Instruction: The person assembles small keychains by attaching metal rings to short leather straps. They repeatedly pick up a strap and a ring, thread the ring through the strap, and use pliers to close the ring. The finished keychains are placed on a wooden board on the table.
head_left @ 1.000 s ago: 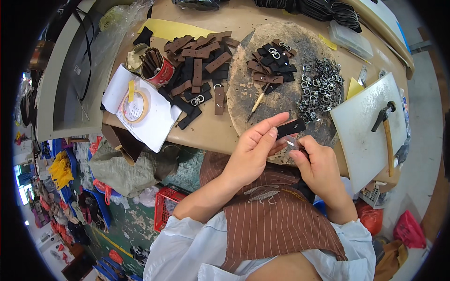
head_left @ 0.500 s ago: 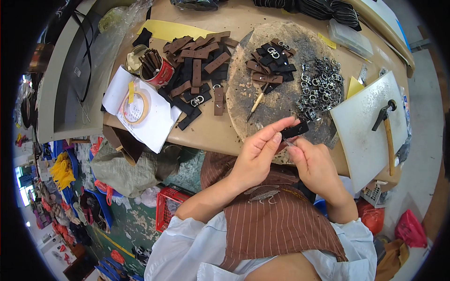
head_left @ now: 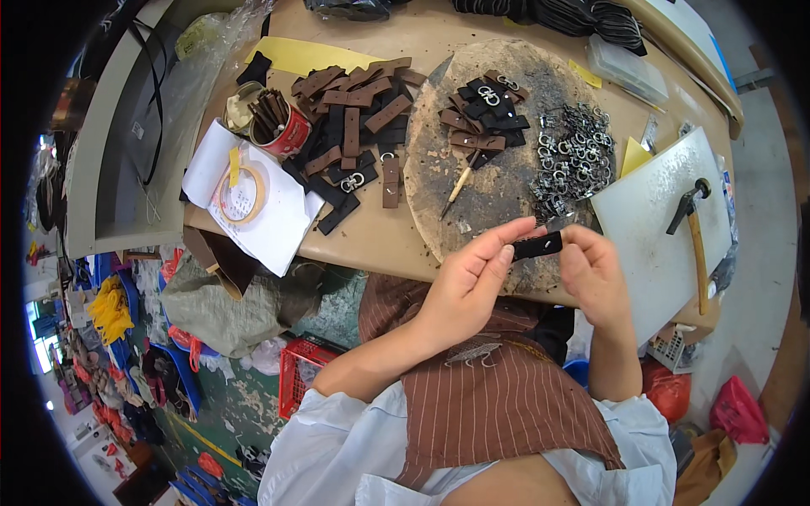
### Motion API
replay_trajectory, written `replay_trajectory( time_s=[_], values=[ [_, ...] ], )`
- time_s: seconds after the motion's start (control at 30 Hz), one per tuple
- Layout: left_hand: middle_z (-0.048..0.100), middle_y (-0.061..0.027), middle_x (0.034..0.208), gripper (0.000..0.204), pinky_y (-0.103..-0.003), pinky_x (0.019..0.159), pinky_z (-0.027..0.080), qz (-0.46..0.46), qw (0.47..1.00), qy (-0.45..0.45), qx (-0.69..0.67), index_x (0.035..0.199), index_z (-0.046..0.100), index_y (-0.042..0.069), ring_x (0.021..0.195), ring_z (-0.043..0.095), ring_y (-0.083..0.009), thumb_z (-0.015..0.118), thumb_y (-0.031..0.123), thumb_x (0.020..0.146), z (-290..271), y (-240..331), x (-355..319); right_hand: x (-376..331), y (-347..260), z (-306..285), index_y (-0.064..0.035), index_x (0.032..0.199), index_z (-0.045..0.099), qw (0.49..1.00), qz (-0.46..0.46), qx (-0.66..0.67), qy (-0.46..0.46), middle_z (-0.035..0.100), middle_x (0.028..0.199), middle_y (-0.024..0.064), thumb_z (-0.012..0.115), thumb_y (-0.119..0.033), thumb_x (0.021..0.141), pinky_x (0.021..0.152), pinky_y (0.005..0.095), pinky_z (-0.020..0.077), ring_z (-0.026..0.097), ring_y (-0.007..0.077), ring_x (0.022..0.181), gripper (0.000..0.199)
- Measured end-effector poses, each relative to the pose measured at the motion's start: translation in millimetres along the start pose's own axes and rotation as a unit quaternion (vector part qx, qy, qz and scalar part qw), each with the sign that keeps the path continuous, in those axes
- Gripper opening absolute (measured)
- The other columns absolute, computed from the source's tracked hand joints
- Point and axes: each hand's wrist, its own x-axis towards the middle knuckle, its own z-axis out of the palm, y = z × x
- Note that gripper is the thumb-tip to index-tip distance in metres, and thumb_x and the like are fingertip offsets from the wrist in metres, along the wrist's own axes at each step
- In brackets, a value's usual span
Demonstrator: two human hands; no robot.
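At the bottom centre of the frame, I wear a brown apron with thin pale stripes [head_left: 506,409] and a pale insect-like outline motif, between light blue sleeves. My bare forearms rise toward the middle. My left hand [head_left: 468,282] angles up and right, fingers stretched out, thumb pressing down on a short black leather-like strap [head_left: 540,246] just right of centre, so it is pinched firmly, lying nearly level. My right hand [head_left: 597,274] stands upright at the strap's right end, fingers curled in; I cannot tell whether they grip the strap or a small thin thing.

Beyond lies a worn, round, tan-and-grey board [head_left: 430,181], bearing a pointed tool with a pale wooden handle [head_left: 461,184], a heap of silvery metal fittings [head_left: 574,160] and black and brown straps [head_left: 485,114]. At right, a wooden-handled hammer [head_left: 698,249] rests on a white slab [head_left: 654,240].

At left, white paper sheets [head_left: 283,232] carry faint marks too small to read, under a ring of tan tape [head_left: 240,222]. Above, a red tin [head_left: 295,135] with pale, blurred label markings holds brown strips. Black cord bundles [head_left: 561,13] lie along the top edge.
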Motion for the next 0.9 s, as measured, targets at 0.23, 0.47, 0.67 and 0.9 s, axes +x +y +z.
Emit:
replay_trajectory(
  time_s=[0.23, 0.47, 0.67, 0.9],
  values=[
    [0.056, -0.0108, 0.117, 0.034, -0.023, 0.087, 0.041, -0.021, 0.999, 0.0, 0.041, 0.126, 0.043, -0.003, 0.1, 0.052, -0.0096, 0.037, 0.004, 0.093, -2.2, -4.7, -4.0, 5.0, 12.3, 7.6, -0.0001, 0.079, 0.06, 0.997, -0.019, -0.064, -0.042, 0.054, 0.06, -0.0009, 0.058, -0.009, 0.083, 0.047, 0.0222, 0.0353, 0.044, 0.0039, 0.053, 0.01],
    [0.063, -0.0048, 0.096, 0.024, -0.02, 0.074, 0.046, -0.22, 0.971, -0.056, -0.076, 0.11, 0.057, -0.002, 0.085, 0.057, -0.0066, 0.053, 0.008, 0.089, -24.4, -0.2, 2.0, -3.0, 9.3, 9.6, 0.0, 0.072, 0.054, 0.94, -0.17, -0.296, -0.016, 0.049, 0.054, 0.0103, 0.062, -0.004, 0.074, 0.043, 0.0272, 0.0358, 0.046, 0.0163, 0.043, 0.009],
    [0.064, -0.0067, 0.09, 0.018, -0.023, 0.071, 0.049, -0.152, 0.98, -0.059, 0.118, 0.101, 0.06, -0.001, 0.082, 0.061, -0.0105, 0.058, 0.004, 0.084, -23.3, 3.9, -1.2, -2.1, 13.8, 11.8, 0.0001, 0.07, 0.053, 0.95, -0.124, -0.287, -0.03, 0.05, 0.054, 0.0104, 0.062, -0.006, 0.076, 0.045, 0.0268, 0.0375, 0.048, 0.0156, 0.044, 0.013],
    [0.063, -0.006, 0.075, 0.016, -0.022, 0.062, 0.047, -0.066, 0.982, 0.107, 0.137, 0.098, 0.06, -0.001, 0.071, 0.059, -0.0069, 0.058, 0.006, 0.084, -26.1, 8.0, 26.9, 19.2, 25.3, 2.8, -0.0007, 0.088, 0.062, 0.962, -0.129, -0.228, 0.074, 0.057, 0.062, 0.0087, 0.065, -0.01, 0.077, 0.052, 0.0256, 0.0418, 0.052, 0.0131, 0.053, 0.015]
  ],
)
